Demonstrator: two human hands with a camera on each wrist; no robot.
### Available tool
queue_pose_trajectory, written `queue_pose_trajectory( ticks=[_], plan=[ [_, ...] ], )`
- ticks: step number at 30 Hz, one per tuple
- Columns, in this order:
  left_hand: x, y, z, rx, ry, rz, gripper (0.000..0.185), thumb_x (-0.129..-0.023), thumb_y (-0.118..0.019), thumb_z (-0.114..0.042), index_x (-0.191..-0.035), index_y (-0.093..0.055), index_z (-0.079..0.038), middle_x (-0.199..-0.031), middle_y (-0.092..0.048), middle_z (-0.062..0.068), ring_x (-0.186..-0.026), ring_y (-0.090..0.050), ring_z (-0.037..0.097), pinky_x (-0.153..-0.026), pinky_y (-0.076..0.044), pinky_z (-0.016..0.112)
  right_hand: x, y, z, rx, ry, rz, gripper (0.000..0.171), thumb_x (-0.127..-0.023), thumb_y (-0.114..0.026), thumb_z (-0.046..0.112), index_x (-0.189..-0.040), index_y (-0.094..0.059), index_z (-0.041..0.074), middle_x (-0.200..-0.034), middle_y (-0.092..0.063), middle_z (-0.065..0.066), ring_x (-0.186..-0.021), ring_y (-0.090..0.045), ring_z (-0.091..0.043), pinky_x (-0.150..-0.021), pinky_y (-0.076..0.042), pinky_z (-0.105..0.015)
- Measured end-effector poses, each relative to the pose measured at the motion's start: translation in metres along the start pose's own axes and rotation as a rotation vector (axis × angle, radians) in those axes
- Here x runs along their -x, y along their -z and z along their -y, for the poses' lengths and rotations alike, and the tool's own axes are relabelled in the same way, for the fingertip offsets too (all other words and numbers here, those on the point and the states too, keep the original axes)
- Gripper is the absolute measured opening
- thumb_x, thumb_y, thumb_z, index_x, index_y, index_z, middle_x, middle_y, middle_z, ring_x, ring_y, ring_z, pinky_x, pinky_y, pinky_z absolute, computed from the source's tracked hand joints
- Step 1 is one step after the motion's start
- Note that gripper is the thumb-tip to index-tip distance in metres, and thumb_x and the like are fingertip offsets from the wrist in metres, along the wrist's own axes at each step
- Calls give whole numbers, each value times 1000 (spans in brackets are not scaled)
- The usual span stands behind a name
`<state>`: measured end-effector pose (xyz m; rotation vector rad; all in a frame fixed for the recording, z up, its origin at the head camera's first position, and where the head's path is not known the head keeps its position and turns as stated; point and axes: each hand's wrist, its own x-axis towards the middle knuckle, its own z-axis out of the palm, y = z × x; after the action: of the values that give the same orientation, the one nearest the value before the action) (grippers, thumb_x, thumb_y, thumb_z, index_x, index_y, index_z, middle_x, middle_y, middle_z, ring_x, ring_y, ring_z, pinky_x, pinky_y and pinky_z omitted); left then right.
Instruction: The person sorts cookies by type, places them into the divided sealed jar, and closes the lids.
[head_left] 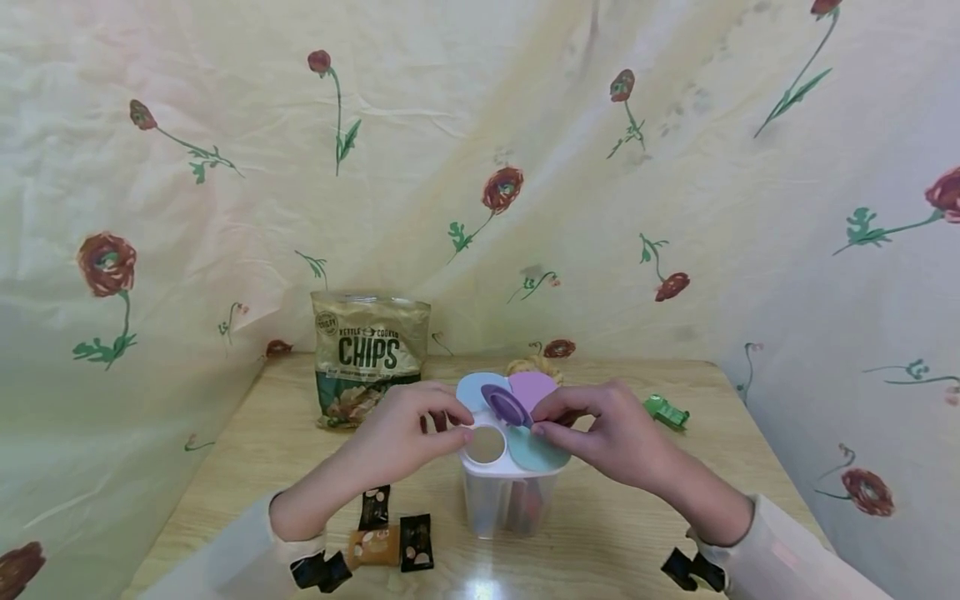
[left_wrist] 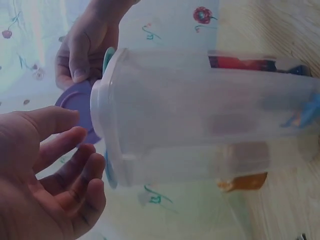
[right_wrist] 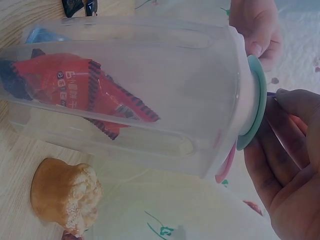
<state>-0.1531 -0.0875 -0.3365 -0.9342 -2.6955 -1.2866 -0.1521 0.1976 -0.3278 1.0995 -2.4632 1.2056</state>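
Observation:
A clear plastic container (head_left: 483, 500) with a white top stands upright, several compartments inside. Its top carries blue (head_left: 478, 388), pink-purple (head_left: 534, 388) and teal (head_left: 538, 448) round lids. The front-left round opening (head_left: 485, 444) is uncovered. My right hand (head_left: 611, 425) pinches the edge of a purple lid (head_left: 504, 406), tilted up above the top. My left hand (head_left: 408, 425) is at the opening's left rim, fingers loosely bent and thumb at the rim. Through the wall show a red snack packet (right_wrist: 60, 80) and a blue wrapper (left_wrist: 305, 112) low down.
A chips bag (head_left: 367, 358) stands at the back left. Black packets (head_left: 416, 542) and an orange packet (head_left: 375, 546) lie front left. A bread-like piece (right_wrist: 65, 195) sits behind the container, and a green toy car (head_left: 666, 412) lies at the right. Flowered cloth (head_left: 570, 233) hangs behind.

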Motion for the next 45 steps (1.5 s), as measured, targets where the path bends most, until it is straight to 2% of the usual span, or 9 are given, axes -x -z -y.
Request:
queue_pose_trajectory(
  ticks=[4,7,16,22,29,33,38,42,45],
  plan=[
    [7,10,14,12,37,-32,8,-89,-71,-29,-97,-73,-30,-87,-65,-16,-77,-60,7,-62,-52,27,1,0,-1,0,8,-7,14,-84,-76,14,-90,-73,26,-84,-72,10,-73,-67,-3,-55,-53,-22],
    [13,17,30,20,86,-26,8,-89,-70,-31,-97,-72,-32,-87,-66,-14,-78,-62,8,-63,-53,27,1,-1,-1,-3,20,-9,14,-84,-76,13,-90,-73,25,-84,-72,9,-73,-67,-3,-55,-52,-21],
    [36,28,89,34,221,164,18,-91,-68,-30,-105,-72,-20,-97,-67,-5,-87,-62,13,-73,-51,27,1,0,-1,8,23,-11,15,-84,-76,12,-90,-73,25,-84,-72,9,-73,-67,-3,-55,-52,-20],
    [51,24,128,75,322,248,28,-91,-68,-32,-111,-69,-12,-98,-66,0,-88,-62,19,-68,-52,29,0,0,-1,12,27,-7,15,-84,-76,11,-90,-73,24,-84,-73,8,-73,-67,-3,-56,-52,-20],
    [61,10,165,90,357,257,33,-89,-70,-22,-114,-67,-1,-101,-66,11,-85,-62,19,-66,-52,32,-1,1,2,9,39,-10,14,-84,-76,13,-91,-73,24,-86,-72,10,-74,-67,-3,-59,-53,-19],
    [66,3,175,72,379,250,29,-87,-70,-13,-113,-67,0,-101,-65,13,-87,-61,20,-66,-52,32,-2,1,4,1,49,-4,11,-85,-75,14,-91,-74,24,-87,-73,10,-75,-67,-3,-61,-54,-20],
    [71,-1,179,90,377,275,30,-84,-71,-7,-112,-66,2,-101,-66,14,-90,-62,24,-70,-53,35,-2,1,5,1,56,-1,11,-86,-74,14,-92,-74,23,-87,-72,10,-74,-67,-3,-61,-54,-20],
    [73,-5,181,86,370,302,31,-82,-74,-7,-110,-67,2,-102,-66,13,-92,-62,28,-73,-53,39,-1,1,6,5,50,-2,11,-86,-74,15,-92,-74,24,-87,-72,10,-74,-67,-3,-60,-54,-20],
    [76,-9,184,57,388,310,31,-81,-77,-10,-108,-67,-1,-100,-66,9,-91,-61,26,-74,-52,39,-1,0,6,4,52,-4,11,-86,-74,15,-92,-74,23,-87,-72,10,-74,-67,-3,-60,-54,-19]
  ],
)
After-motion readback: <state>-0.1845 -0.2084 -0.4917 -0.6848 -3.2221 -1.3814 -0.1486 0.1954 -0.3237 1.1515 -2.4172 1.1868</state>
